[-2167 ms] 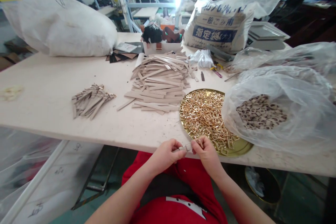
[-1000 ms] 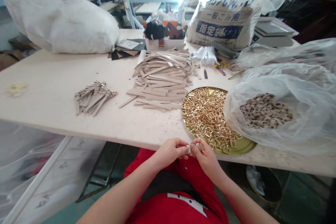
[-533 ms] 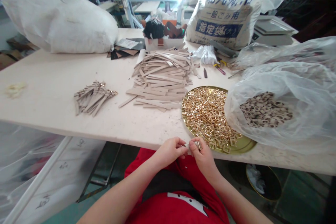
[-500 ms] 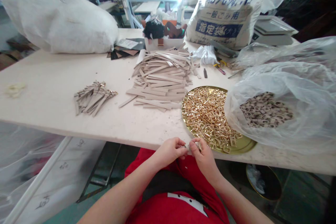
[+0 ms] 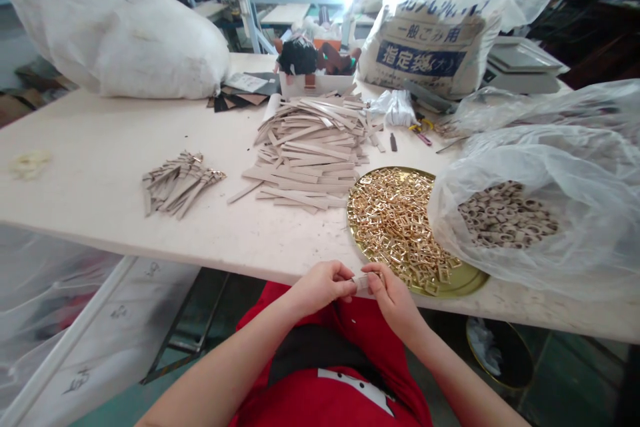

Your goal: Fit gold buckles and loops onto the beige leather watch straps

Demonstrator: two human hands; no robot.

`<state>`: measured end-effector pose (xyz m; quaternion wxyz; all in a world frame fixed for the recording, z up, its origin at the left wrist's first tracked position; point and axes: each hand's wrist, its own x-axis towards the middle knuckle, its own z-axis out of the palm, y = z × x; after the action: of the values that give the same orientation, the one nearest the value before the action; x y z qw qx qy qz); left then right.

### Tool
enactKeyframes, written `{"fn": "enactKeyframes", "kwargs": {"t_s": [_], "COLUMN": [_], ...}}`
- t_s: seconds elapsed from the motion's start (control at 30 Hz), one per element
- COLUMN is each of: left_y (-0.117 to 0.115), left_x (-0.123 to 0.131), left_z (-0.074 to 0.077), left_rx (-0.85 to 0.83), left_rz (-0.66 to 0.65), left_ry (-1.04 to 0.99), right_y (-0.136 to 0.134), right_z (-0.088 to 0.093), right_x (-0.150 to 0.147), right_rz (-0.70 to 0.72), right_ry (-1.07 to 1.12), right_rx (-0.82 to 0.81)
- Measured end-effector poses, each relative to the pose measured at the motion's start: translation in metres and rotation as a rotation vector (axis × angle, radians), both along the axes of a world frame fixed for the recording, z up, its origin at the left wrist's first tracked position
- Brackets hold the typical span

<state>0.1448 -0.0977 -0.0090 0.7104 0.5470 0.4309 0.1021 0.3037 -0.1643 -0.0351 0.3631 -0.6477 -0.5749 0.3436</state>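
Observation:
Between my two hands, at the table's front edge, is a short beige strap point(image 5: 361, 282). My left hand point(image 5: 327, 290) pinches its left end with thumb and fingers. My right hand point(image 5: 393, 297) grips the other end, fingers closed; a small gold glint shows there, too covered to name. Just beyond my right hand lies a round gold tray point(image 5: 470, 278) heaped with gold buckles point(image 5: 400, 220). Farther up the table, a pile of loose beige straps point(image 5: 310, 153) is spread out. A bunch of straps with gold buckles point(image 5: 183, 183) lies on the left.
A clear plastic bag point(image 5: 590, 213) of small beige loops point(image 5: 505, 217) stands right of the tray. Farther back are a white sack point(image 5: 125, 40), a printed bag point(image 5: 425, 47), a box point(image 5: 317, 85) and a scale point(image 5: 525, 57). Pliers point(image 5: 423, 125) lie near the strap pile.
My right fingers have shifted on the strap, and more of its pale length shows between my hands. The gold piece at my right fingers is now more covered. The view has shifted slightly.

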Motion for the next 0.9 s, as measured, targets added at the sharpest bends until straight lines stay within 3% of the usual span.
{"fn": "enactKeyframes", "kwargs": {"t_s": [0.23, 0.33, 0.47, 0.6, 0.77, 0.9], "left_y": [0.013, 0.033, 0.065, 0.1, 0.148, 0.16], "left_x": [-0.005, -0.02, -0.043, -0.048, -0.044, -0.044], "left_z": [0.0, 0.0, -0.001, 0.0, 0.004, 0.004], "left_rx": [0.245, 0.558, 0.936, 1.087, 1.23, 1.291], "left_rz": [-0.048, -0.114, -0.193, -0.189, -0.131, -0.177], "left_ry": [0.071, 0.253, 0.613, 0.7, 0.851, 0.926], "right_y": [0.016, 0.027, 0.033, 0.03, 0.029, 0.029], "right_z": [-0.007, -0.009, -0.015, -0.025, -0.028, -0.024], "right_x": [-0.024, -0.032, -0.03, -0.025, -0.023, -0.025], "right_rz": [-0.031, -0.014, -0.016, 0.047, -0.014, -0.026], "right_ry": [0.165, 0.272, 0.124, 0.074, 0.147, 0.166], "right_rx": [0.032, -0.048, -0.018, 0.027, 0.056, 0.077]}}
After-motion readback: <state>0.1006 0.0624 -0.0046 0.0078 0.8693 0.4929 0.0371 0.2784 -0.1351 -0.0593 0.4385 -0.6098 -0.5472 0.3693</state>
